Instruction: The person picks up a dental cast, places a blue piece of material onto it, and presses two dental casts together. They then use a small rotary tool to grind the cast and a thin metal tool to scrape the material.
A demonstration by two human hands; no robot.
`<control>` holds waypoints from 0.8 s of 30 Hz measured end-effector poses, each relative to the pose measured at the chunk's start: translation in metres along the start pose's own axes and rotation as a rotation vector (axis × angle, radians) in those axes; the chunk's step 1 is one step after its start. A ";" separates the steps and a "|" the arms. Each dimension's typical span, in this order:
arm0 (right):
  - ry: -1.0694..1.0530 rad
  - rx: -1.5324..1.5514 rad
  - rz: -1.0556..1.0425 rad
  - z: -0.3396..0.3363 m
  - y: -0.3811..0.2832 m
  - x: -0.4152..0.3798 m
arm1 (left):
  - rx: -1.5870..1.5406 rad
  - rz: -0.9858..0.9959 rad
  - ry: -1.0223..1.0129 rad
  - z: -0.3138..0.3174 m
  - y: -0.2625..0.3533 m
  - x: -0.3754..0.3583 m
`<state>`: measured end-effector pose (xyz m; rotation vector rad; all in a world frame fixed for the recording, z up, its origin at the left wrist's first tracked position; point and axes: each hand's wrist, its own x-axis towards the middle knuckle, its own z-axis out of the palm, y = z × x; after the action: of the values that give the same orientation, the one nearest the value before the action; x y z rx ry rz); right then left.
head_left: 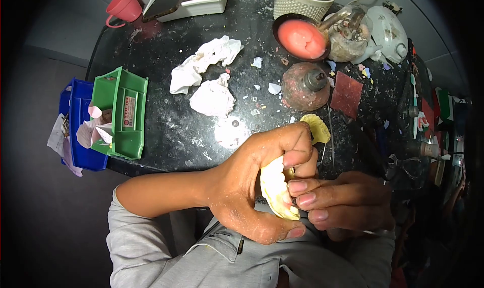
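My left hand is wrapped round a pale yellow dental cast, its thumb at the near end and its fingers curled over the far end. The toothed edge of the cast shows between them. The fingers of my right hand are bunched together against the right side of the cast. A thin metal tool pokes out below that hand; its working end is hidden. Just beyond my left fingers, a second yellow cast rests on the black table.
Behind the hands stand a round spirit lamp, a bowl of pink wax and a glass jar. A pink wax sheet lies beside the lamp. Crumpled tissue is mid-table, green and blue bins left.
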<state>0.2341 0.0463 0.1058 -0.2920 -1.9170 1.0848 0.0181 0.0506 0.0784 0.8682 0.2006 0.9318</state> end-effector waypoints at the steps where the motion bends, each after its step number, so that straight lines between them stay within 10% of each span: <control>1: -0.005 0.001 0.002 0.000 0.002 0.001 | -0.049 -0.023 -0.007 -0.001 0.000 -0.001; 7: 0.046 -0.335 -0.144 0.010 0.010 -0.003 | 0.018 -0.062 -0.067 -0.011 0.000 0.005; 16: 0.467 0.062 -0.025 0.025 0.004 0.001 | 0.056 0.115 -0.076 -0.012 -0.009 0.012; 24: 0.245 -0.011 0.007 0.013 0.002 0.003 | 0.424 0.195 -0.058 -0.016 -0.001 0.011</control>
<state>0.2215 0.0418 0.1028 -0.4184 -1.7054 0.9944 0.0174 0.0684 0.0694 1.3224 0.2720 1.0620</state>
